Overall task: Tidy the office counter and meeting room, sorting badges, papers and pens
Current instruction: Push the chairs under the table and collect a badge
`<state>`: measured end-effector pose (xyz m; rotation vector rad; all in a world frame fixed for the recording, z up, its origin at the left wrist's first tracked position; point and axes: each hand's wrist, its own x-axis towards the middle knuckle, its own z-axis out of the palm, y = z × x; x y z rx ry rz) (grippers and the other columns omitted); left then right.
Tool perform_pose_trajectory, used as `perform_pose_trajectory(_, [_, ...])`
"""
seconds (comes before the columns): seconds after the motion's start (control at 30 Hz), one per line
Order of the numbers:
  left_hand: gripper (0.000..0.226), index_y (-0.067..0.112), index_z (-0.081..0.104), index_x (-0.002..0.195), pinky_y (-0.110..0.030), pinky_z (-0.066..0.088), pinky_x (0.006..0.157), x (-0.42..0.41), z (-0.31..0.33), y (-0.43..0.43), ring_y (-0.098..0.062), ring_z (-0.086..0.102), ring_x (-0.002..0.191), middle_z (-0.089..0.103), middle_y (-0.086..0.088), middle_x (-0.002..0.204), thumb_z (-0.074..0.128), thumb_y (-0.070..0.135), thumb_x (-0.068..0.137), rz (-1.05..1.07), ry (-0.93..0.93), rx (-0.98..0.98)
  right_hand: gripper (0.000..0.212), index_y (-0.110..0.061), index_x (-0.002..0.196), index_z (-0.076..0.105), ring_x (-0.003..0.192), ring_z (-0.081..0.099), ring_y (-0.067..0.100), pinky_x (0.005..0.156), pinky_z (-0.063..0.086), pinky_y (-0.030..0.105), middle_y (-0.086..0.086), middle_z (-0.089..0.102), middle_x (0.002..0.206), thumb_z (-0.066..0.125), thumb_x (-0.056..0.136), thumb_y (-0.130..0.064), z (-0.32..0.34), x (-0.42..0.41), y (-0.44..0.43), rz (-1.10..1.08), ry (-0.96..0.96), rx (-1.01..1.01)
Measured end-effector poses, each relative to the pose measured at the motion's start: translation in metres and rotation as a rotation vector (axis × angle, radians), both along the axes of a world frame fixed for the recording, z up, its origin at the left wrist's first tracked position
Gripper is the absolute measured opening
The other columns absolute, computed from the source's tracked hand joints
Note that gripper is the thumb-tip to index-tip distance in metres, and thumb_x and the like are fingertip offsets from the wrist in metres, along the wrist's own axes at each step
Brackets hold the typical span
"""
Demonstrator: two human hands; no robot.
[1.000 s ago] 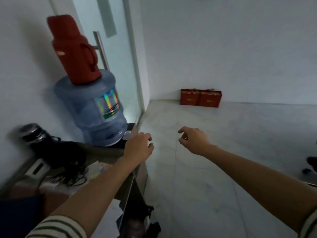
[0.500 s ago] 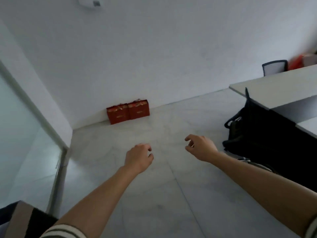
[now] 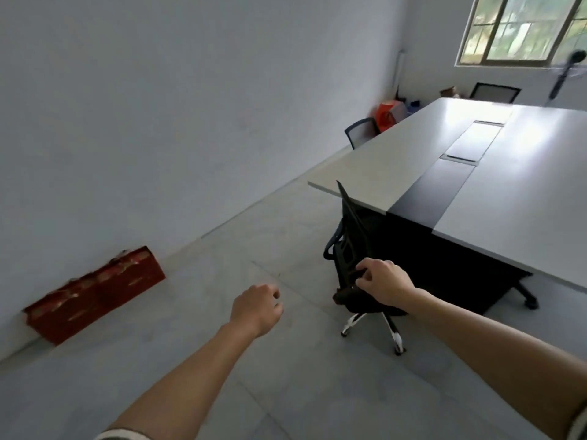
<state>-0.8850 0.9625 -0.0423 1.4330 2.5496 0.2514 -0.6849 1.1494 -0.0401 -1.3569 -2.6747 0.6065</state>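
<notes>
Left hand [image 3: 255,309] low centre, right hand [image 3: 386,285] just right of it: apart, loosely curled, empty. Right overlaps black chair [image 3: 349,255]; contact unclear. Counter [image 3: 397,160] upper right: no badges, papers, pens visible. Skirt chair, scan far end.

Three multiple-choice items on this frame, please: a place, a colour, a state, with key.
1. Where are the red bags? A on the table; B on the floor against the wall; C on a shelf.
2. What colour is the nearest office chair? A white; B black; C red.
3. What do the left hand and right hand hold? A nothing; B a pen; C papers.
Key: B, they stand at the wall's foot; B, back and seat are black; A, both hands are empty.
</notes>
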Motion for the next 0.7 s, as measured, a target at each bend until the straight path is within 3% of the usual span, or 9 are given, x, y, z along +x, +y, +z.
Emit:
perform_pose_trajectory(0.2, [0.033, 0.020, 0.059, 0.118, -0.031, 0.046, 0.082, -0.070, -0.002, 0.113, -0.023, 0.058, 0.106, 0.062, -0.002, 0.118, 0.050, 0.034, 0.090, -0.143, -0.008, -0.066, 0.041, -0.026, 0.128, 0.057, 0.098, 0.063, 0.016, 0.082, 0.051, 0.031, -0.008, 0.068, 0.103, 0.062, 0.089, -0.037, -0.011, -0.030, 0.081, -0.161, -0.002, -0.068])
perform_pose_trajectory(0.5, [0.034, 0.023, 0.059, 0.120, -0.031, 0.045, 0.085, -0.131, -0.036, 0.261, -0.021, 0.057, 0.110, 0.060, 0.000, 0.122, 0.053, 0.038, 0.090, -0.210, -0.045, -0.133, 0.053, -0.023, 0.138, 0.047, 0.112, 0.058, 0.021, 0.088, 0.050, 0.036, 0.001, 0.060, 0.125, 0.060, 0.090, -0.040, -0.036, -0.098, 0.227, -0.266, -0.005, -0.048])
perform_pose_trajectory(0.7, [0.035, 0.025, 0.060, 0.121, -0.031, 0.048, 0.089, -0.179, -0.044, 0.363, -0.021, 0.058, 0.111, 0.061, 0.000, 0.123, 0.054, 0.040, 0.090, -0.209, -0.031, -0.185, 0.068, -0.014, 0.142, 0.037, 0.117, 0.055, 0.026, 0.090, 0.050, 0.039, 0.007, 0.053, 0.132, 0.061, 0.088, -0.048, -0.073, -0.160, 0.327, -0.300, -0.048, -0.221])
